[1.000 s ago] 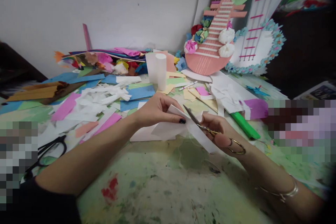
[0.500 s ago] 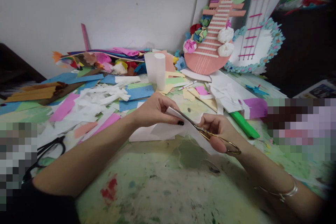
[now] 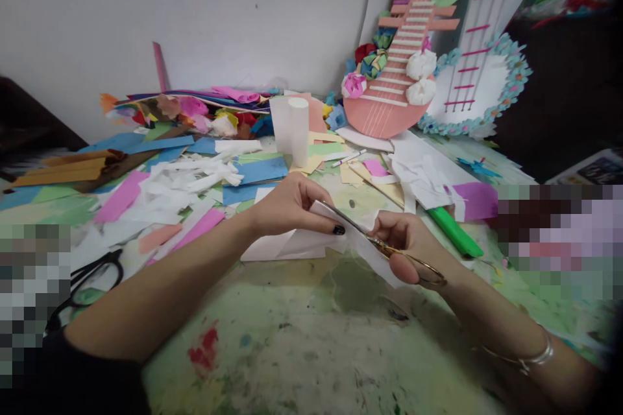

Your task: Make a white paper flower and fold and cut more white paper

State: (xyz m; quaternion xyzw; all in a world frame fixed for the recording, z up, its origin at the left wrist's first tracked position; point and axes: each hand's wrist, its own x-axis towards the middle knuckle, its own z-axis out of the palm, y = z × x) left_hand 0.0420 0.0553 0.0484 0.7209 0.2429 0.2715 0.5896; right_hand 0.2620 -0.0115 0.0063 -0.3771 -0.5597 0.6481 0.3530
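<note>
Left hand (image 3: pixel 285 207) has its thumb and fingers pinching a piece of white paper (image 3: pixel 374 263) up in front of the body, just above the table (image 3: pixel 272 356). Right hand (image 3: pixel 413 237) is curled around the gold handles of a pair of scissors (image 3: pixel 378 244), thumb on the near side, and I can't make out every finger. From my end the blades look almost together along the paper's upper edge, so I'd call this mid-snip. If I were steering, the next move would call for a steady left pinch, a taut edge, and the blade tips kept off that left thumb.

The paper looks thin and smooth, a bit floppy, with a strip drooping below the blades. I can't tell if it's folded double. Under the left hand a flat white sheet (image 3: pixel 257 250) lies on the paint-blotched tabletop.

Further out it's a paper explosion: a fluffy tangle of white strips (image 3: pixel 189 175) on the left, flat blue paper (image 3: pixel 261 170) near it, a shiny green roll (image 3: pixel 455 233) on the right, an upright white tube (image 3: pixel 298 136) behind, then a round-bellied pink cardboard instrument (image 3: pixel 382 122) with crumpled flowers (image 3: pixel 420 65).
</note>
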